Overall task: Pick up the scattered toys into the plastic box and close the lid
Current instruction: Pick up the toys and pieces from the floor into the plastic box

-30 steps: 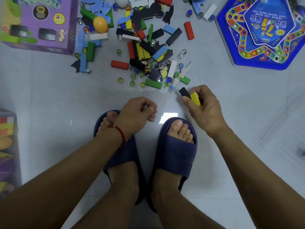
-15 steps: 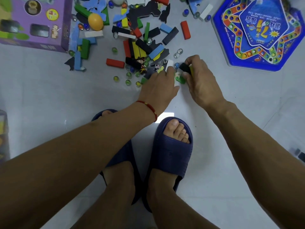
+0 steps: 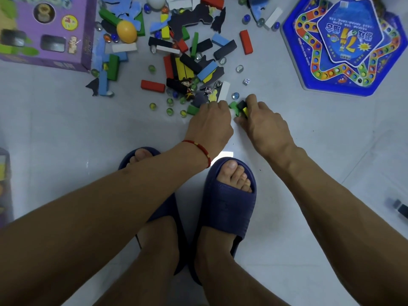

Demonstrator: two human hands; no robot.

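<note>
Scattered toys lie on the pale floor ahead: coloured wooden blocks (image 3: 152, 85), glass marbles (image 3: 170, 111), foam pieces and an orange egg (image 3: 126, 32). My left hand (image 3: 209, 124) reaches to the pile's near edge, its fingers curled down over small pieces next to a green block (image 3: 192, 109). What is inside the hand is hidden. My right hand (image 3: 262, 127) grips a black block and a yellow block (image 3: 242, 108), and its fingertips touch another green block (image 3: 233, 105). The plastic box (image 3: 4, 164) shows only as a sliver at the left edge.
A purple cardboard box (image 3: 44, 29) sits at the far left and a blue hexagonal game board (image 3: 344, 40) at the far right. A white die (image 3: 246, 81) lies near the pile. My feet in navy slippers (image 3: 229, 195) stand below my hands. A dark object (image 3: 399, 207) lies at the right edge.
Both hands moved forward from near my feet to the pile's near edge. The right hand still carries the black and yellow blocks.
</note>
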